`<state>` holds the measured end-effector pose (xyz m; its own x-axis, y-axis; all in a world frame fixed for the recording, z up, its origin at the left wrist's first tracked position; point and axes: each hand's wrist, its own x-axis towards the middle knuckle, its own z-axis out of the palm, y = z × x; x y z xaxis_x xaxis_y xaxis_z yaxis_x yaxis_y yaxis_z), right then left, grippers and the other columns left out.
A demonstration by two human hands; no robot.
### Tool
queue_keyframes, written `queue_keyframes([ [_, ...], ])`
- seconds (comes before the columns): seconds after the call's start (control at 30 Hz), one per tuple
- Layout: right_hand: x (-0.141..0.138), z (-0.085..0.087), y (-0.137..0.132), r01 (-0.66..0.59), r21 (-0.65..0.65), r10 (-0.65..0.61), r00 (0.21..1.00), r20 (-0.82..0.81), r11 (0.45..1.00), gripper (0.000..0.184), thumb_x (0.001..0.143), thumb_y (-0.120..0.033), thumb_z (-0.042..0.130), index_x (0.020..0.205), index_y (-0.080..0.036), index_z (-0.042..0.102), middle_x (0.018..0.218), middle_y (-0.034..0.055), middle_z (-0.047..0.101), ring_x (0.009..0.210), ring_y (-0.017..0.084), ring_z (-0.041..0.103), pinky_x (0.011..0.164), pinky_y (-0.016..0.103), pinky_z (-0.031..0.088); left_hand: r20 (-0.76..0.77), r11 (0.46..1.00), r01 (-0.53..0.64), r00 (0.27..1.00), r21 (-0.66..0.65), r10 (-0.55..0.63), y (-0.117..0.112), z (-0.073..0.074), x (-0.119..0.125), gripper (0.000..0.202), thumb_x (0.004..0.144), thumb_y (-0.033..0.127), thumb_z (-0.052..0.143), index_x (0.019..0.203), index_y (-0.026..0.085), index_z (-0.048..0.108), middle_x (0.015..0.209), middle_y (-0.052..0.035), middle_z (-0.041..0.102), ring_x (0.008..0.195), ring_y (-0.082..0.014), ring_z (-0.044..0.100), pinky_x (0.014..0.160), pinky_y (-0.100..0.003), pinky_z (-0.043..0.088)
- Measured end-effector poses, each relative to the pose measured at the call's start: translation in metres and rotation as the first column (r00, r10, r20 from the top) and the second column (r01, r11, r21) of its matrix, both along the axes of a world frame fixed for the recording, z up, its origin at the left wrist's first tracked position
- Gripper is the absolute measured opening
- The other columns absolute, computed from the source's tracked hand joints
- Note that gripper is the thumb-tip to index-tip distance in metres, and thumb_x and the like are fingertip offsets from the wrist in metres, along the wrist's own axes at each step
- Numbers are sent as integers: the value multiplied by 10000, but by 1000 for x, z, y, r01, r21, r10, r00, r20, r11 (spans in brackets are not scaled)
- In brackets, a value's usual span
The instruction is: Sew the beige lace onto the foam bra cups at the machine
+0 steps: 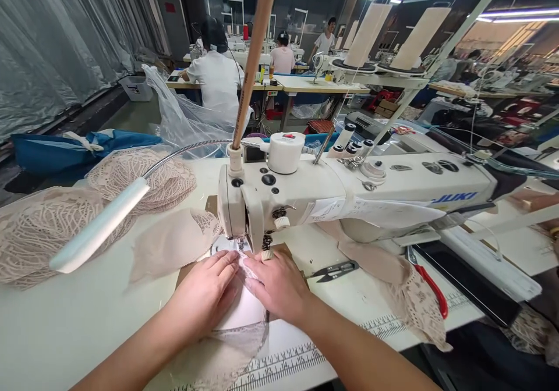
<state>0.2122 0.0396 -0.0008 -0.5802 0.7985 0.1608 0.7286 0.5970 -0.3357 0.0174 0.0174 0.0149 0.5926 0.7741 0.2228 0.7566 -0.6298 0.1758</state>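
A white JUKI sewing machine (349, 196) stands across the table. My left hand (205, 295) lies flat, fingers stretched toward the needle, pressing a pale lace fabric piece (238, 327). My right hand (277, 283) rests on the same piece just right of the presser foot, fingers together and flat on the cloth. The fabric runs from under the needle toward me and hangs over the table's near edge. The needle itself is hidden behind the machine head.
Stacks of beige lace cups (144, 176) lie at left beside a lamp on a flexible arm (100, 225). Thread snips (334, 270) and red-handled scissors (430, 286) lie at right, by more lace (414, 304). Other people sit at tables behind.
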Motion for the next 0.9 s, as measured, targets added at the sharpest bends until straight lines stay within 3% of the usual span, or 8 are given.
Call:
queue_keyframes([
  [0.27, -5, 2, 2, 17, -12, -16, 999, 40, 1000, 285, 883, -295, 554, 1142, -214, 641, 1021, 84, 653, 973, 251, 550, 832, 360, 438, -55, 998, 19, 998, -58, -22, 13, -3, -12, 423, 886, 277, 478, 1265, 100, 540, 1261, -191, 594, 1126, -323, 564, 924, -474, 506],
  [0.53, -11, -5, 2, 85, 47, -88, 994, 65, 995, 240, 878, -313, 569, 1060, -194, 670, 1003, 110, 649, 932, 253, 563, 806, 365, 446, -89, 982, 107, 989, -154, -121, 32, 6, -19, 265, 883, 278, 455, 1006, 145, 650, 1075, -151, 667, 912, -270, 626, 785, -397, 527],
  [0.7, -9, -3, 5, 42, 32, -44, 997, 64, 999, 190, 886, -285, 547, 996, -192, 671, 980, 87, 634, 901, 237, 551, 783, 347, 434, -99, 976, 187, 975, -111, -198, 40, 14, -25, 257, 859, 197, 453, 1013, 156, 655, 1018, -128, 678, 894, -264, 622, 804, -403, 498],
  [0.9, -1, -7, 7, 47, 117, -40, 998, -57, 992, 169, 811, -90, 501, 794, -157, 655, 798, 61, 576, 728, 176, 499, 702, 292, 400, -67, 984, 179, 982, 7, -178, 28, 17, -23, 359, 804, 55, 450, 1102, 141, 631, 1118, -121, 650, 1019, -285, 561, 921, -481, 431],
])
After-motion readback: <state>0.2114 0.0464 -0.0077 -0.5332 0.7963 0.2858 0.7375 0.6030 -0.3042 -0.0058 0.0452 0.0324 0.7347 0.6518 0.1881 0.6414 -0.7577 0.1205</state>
